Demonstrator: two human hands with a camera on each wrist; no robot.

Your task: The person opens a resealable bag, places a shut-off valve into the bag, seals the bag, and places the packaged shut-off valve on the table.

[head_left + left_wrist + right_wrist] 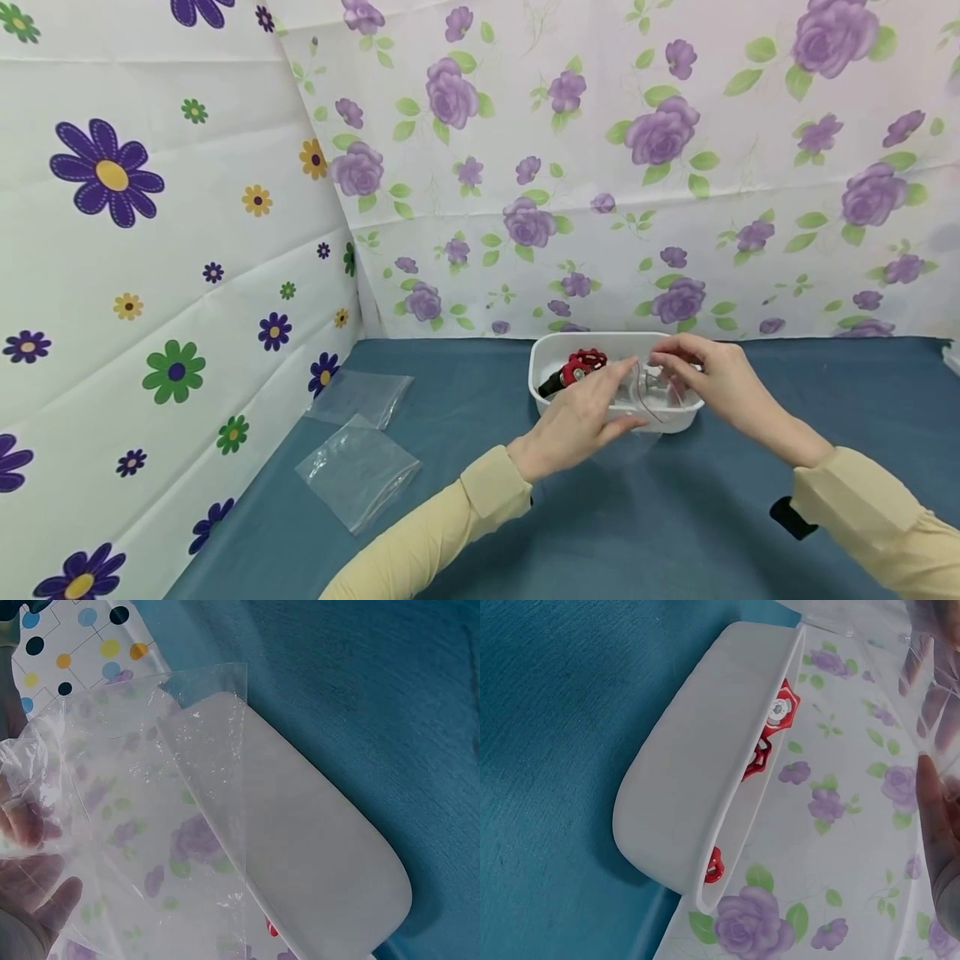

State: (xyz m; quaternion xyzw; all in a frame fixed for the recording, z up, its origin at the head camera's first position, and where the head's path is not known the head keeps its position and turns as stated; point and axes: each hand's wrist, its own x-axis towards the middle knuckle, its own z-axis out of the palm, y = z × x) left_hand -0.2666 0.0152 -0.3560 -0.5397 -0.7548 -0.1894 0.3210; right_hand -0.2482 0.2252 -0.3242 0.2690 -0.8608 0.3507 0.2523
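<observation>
A clear plastic zip bag [150, 787] hangs between my two hands, in front of and over the white plastic tub [551, 346]. My left hand [573, 421] touches the bag with long, straight fingers, its thumb standing apart. On the other side my right hand [720, 379] pinches the bag, fingers bent toward the thumb. Inside the tub lie a red valve-like part with a black end [572, 372] and a red handwheel [588, 358]. A shiny metal piece [651, 382] shows through the plastic; its kind is unclear. Red handwheels [759, 759] also show over the rim in the right wrist view.
Two flat clear zip bags, one nearer [360, 471] and one farther [360, 396], lie on the blue tablecloth [600, 533] at left. Flowered sheets [480, 167] hang behind and along the left side. The tub stands near the back sheet.
</observation>
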